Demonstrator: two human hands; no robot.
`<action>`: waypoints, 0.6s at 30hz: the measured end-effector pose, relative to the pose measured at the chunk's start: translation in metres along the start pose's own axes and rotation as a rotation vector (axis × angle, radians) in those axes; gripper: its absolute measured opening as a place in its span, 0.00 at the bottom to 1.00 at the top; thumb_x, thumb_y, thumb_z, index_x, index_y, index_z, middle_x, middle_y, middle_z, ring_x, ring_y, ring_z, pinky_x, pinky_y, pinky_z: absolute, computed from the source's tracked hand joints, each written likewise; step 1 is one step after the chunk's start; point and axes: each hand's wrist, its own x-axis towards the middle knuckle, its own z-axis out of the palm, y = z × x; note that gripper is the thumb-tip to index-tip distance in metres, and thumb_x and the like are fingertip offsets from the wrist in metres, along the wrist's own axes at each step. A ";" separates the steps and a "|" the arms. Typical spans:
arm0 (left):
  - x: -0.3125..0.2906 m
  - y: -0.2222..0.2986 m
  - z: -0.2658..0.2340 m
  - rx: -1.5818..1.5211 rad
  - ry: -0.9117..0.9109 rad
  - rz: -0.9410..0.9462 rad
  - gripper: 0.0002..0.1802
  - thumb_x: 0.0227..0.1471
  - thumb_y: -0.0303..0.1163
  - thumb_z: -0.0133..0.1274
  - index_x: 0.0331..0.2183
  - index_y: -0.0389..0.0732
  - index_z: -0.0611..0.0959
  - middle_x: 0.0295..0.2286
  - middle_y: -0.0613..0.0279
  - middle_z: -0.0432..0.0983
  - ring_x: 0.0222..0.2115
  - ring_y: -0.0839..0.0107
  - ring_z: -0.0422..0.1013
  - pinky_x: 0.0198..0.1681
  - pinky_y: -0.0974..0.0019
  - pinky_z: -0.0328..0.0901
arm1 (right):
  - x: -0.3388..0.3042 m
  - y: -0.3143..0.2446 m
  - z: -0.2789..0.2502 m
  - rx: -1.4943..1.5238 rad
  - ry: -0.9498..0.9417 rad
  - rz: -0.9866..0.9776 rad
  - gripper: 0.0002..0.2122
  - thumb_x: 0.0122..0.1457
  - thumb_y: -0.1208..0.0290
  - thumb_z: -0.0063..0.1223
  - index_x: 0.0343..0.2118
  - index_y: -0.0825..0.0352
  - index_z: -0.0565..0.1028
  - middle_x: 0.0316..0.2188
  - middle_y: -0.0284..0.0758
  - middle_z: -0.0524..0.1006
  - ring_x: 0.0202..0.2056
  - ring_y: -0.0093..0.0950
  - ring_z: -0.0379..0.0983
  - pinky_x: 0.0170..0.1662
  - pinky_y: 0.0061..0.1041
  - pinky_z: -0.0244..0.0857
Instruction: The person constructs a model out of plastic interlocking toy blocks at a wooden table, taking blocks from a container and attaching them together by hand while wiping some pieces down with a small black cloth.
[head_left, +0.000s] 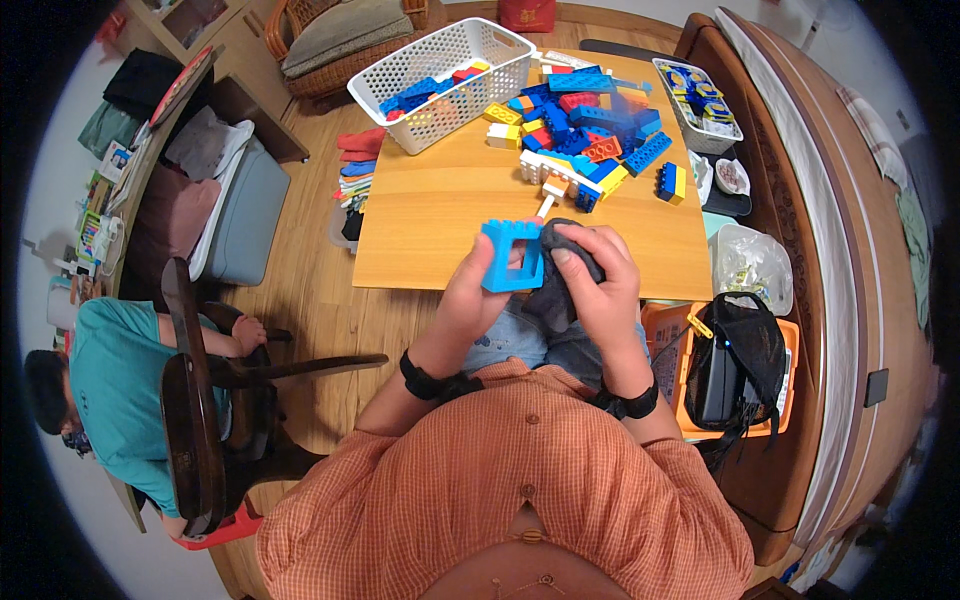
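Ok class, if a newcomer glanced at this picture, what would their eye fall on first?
Probably the heap of bright bricks on the far part of the wooden table, right of a white perforated basket. Next, at the near table edge, the light-blue frame-shaped brick in the left grip and the dark cloth in the right grip.

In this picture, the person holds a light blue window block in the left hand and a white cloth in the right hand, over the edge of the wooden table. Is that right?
Not quite: the cloth is dark grey, not white, as the head view shows. The rest stands, with the window block in the left hand.
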 end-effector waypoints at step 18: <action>0.170 0.131 -0.110 1.185 0.542 0.450 0.44 0.44 0.40 0.68 0.58 0.34 0.66 0.50 0.48 0.71 0.51 0.62 0.69 0.56 0.59 0.63 | 0.005 0.074 -0.001 0.188 -0.089 0.314 0.10 0.57 0.74 0.61 0.41 0.70 0.80 0.35 0.35 0.77 0.38 0.27 0.75 0.42 0.24 0.68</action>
